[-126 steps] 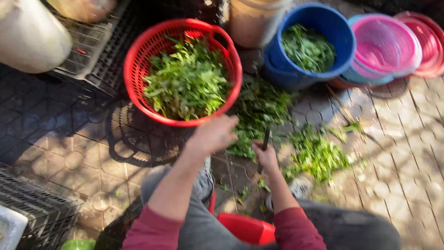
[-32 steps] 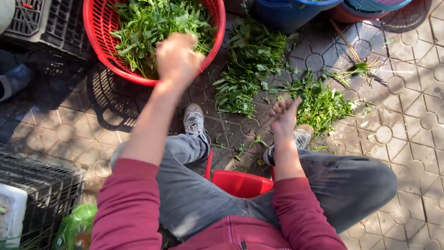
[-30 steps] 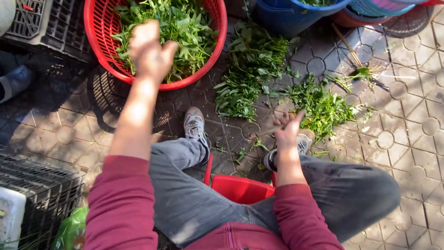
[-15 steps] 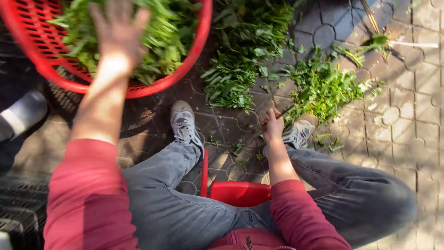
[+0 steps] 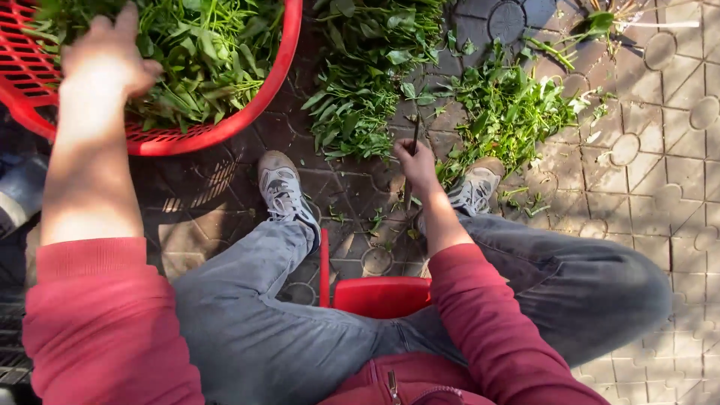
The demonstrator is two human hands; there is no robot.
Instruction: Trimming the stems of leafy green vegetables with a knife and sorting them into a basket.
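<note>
The left hand hovered open-fingered over the greens in the red basket. The right hand gripped a thin dark stalk-like thing; loose leaves lay just beyond it. Better to drop bunches centrally, clear of the rim.

Glossy red plastic basket, matt grey denim trousers, rough paving stones.

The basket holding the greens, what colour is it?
Red, a perforated plastic basket, shown in the head view.
</note>
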